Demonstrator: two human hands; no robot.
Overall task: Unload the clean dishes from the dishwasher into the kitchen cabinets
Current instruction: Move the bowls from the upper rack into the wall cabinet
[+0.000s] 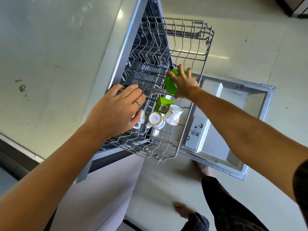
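Observation:
The grey wire dishwasher rack (191, 52) is pulled out over the open door (246, 114). My right hand (183, 82) grips a round green plastic bowl (170, 85) standing on edge in the rack. My left hand (116, 110) reaches into the near side of the rack, its fingers curled round a small white cup (141, 116) that it mostly hides. Beside it lie two white patterned mugs (155, 120) (173, 114) and a square green container (162, 104).
A pale countertop (50, 55) runs along the left of the dishwasher. The detergent compartment (196, 132) shows on the open door. Pale floor tiles (250, 39) surround it, and my bare feet (182, 210) stand just below the door.

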